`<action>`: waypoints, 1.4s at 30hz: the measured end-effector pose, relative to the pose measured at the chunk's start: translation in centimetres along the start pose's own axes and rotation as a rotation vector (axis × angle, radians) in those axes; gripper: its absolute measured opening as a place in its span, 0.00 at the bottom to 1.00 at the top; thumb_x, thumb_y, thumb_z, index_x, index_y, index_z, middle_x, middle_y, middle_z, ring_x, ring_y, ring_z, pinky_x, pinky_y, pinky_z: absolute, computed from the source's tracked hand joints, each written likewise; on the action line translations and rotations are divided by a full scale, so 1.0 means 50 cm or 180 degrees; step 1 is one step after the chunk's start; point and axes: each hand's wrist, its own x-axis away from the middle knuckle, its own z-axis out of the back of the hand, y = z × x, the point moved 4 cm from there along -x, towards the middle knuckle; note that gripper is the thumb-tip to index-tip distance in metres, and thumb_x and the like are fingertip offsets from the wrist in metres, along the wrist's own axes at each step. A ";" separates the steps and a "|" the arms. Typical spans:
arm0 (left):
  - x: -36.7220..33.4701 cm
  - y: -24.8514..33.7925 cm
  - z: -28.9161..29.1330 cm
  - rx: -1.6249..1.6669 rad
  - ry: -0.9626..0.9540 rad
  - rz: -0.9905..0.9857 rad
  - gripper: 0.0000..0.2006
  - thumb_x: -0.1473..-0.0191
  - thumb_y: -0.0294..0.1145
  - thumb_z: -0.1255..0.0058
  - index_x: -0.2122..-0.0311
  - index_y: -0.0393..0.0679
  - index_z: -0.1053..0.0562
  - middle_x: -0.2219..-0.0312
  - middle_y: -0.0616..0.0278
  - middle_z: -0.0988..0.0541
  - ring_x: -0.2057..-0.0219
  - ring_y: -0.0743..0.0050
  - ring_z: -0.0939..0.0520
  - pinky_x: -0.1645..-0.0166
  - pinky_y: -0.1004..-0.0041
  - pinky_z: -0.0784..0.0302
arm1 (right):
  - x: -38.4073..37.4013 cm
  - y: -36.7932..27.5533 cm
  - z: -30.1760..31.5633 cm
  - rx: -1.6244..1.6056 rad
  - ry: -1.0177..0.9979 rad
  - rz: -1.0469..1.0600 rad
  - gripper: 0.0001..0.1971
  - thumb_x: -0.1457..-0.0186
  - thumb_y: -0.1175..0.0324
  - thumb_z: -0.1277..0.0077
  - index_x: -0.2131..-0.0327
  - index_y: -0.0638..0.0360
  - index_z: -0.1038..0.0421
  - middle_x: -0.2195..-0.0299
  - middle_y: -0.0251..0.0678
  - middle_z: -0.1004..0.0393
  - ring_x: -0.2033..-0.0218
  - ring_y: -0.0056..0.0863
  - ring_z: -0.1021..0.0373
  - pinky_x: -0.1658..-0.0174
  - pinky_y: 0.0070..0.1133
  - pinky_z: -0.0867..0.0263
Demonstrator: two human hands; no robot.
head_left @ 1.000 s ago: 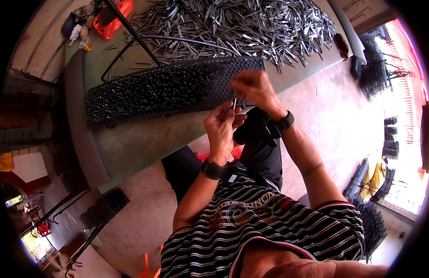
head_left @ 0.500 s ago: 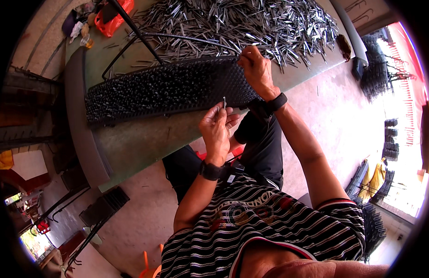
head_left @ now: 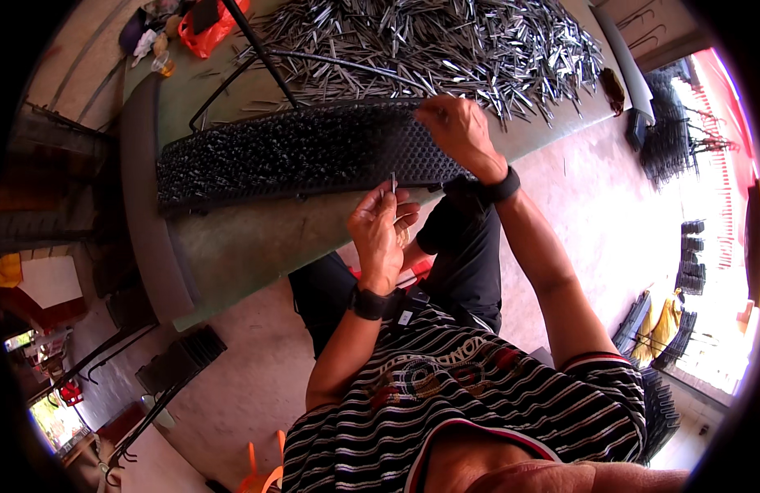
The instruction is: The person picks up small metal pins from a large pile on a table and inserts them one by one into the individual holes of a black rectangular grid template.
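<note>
A long black perforated tray (head_left: pixel 314 191) lies across the near side of the table. Thin metal pieces (head_left: pixel 248 156) stand packed in its left and middle part, while bare holes (head_left: pixel 421 156) show toward its right end. Just in front of the tray's near edge, my left hand (head_left: pixel 378 234) is closed, pinching a thin metal rod (head_left: pixel 393 182) upright between thumb and finger. My right hand (head_left: pixel 466 135) hovers over or rests on the tray's right end, fingers pressed together; whatever they hold is too small to make out.
A big heap of loose metal strips (head_left: pixel 446 49) covers the table's far side. A black metal frame (head_left: pixel 261 49) rises behind the tray. At the far left are a red plastic bag (head_left: pixel 207 33) and small items. Black racks (head_left: pixel 667 123) stand on the right; an orange stool (head_left: pixel 265 472) is below.
My right hand has come slightly nearer and its fingers have lowered toward the tray's bare holes. My left hand keeps its pinch on the rod. The whole view has shifted a little.
</note>
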 end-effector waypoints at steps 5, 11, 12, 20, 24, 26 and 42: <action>-0.007 -0.014 0.002 0.0184 -0.0257 -0.0048 0.08 0.45 0.26 0.56 0.61 0.37 0.29 0.71 0.58 0.24 0.75 0.70 0.22 0.71 0.75 0.25 | 0.102 -0.056 -0.049 -0.1273 -0.1162 -0.0068 0.08 0.58 0.69 0.44 0.73 0.63 0.25 0.80 0.41 0.26 0.78 0.26 0.27 0.73 0.21 0.33; 0.012 -0.002 0.051 0.0058 0.0074 0.0030 0.10 0.44 0.29 0.56 0.58 0.40 0.29 0.69 0.59 0.25 0.74 0.68 0.21 0.71 0.74 0.25 | 0.103 -0.076 -0.060 -0.2053 -0.0330 -0.0400 0.04 0.52 0.77 0.50 0.71 0.66 0.30 0.80 0.37 0.27 0.78 0.21 0.27 0.75 0.16 0.33; 0.011 -0.004 0.069 0.0064 0.0104 0.0012 0.10 0.44 0.30 0.57 0.58 0.40 0.30 0.69 0.59 0.25 0.74 0.67 0.21 0.70 0.73 0.25 | 0.103 -0.083 -0.061 -0.2065 -0.0090 -0.0294 0.04 0.52 0.78 0.50 0.70 0.66 0.31 0.79 0.37 0.27 0.77 0.20 0.27 0.76 0.16 0.33; 0.015 0.032 0.128 0.0138 0.0329 -0.0114 0.10 0.45 0.28 0.58 0.59 0.41 0.28 0.69 0.63 0.26 0.72 0.69 0.23 0.68 0.71 0.26 | 0.106 -0.122 -0.103 -0.1402 0.0255 0.0731 0.04 0.49 0.78 0.52 0.68 0.62 0.35 0.78 0.40 0.28 0.77 0.29 0.26 0.76 0.19 0.32; 0.012 0.044 0.130 0.0143 0.0362 -0.0121 0.10 0.45 0.29 0.58 0.59 0.41 0.28 0.70 0.64 0.26 0.72 0.70 0.24 0.68 0.72 0.26 | 0.107 -0.115 -0.125 -0.1154 0.0110 0.0894 0.04 0.50 0.78 0.52 0.69 0.62 0.35 0.78 0.40 0.29 0.77 0.34 0.28 0.77 0.23 0.33; 0.013 0.047 0.130 0.0134 0.0380 -0.0152 0.10 0.45 0.28 0.58 0.59 0.41 0.28 0.70 0.64 0.26 0.73 0.72 0.24 0.69 0.72 0.26 | 0.103 -0.123 -0.126 -0.0604 0.0023 0.1305 0.05 0.53 0.79 0.51 0.70 0.62 0.33 0.77 0.38 0.29 0.77 0.35 0.28 0.76 0.24 0.33; 0.018 0.039 0.085 0.0540 -0.0536 0.0527 0.25 0.48 0.25 0.52 0.45 0.45 0.42 0.69 0.54 0.25 0.74 0.72 0.23 0.72 0.73 0.26 | 0.141 -0.085 -0.105 -0.2548 -0.0886 -0.0600 0.05 0.49 0.74 0.51 0.72 0.67 0.28 0.80 0.35 0.26 0.80 0.15 0.30 0.77 0.14 0.34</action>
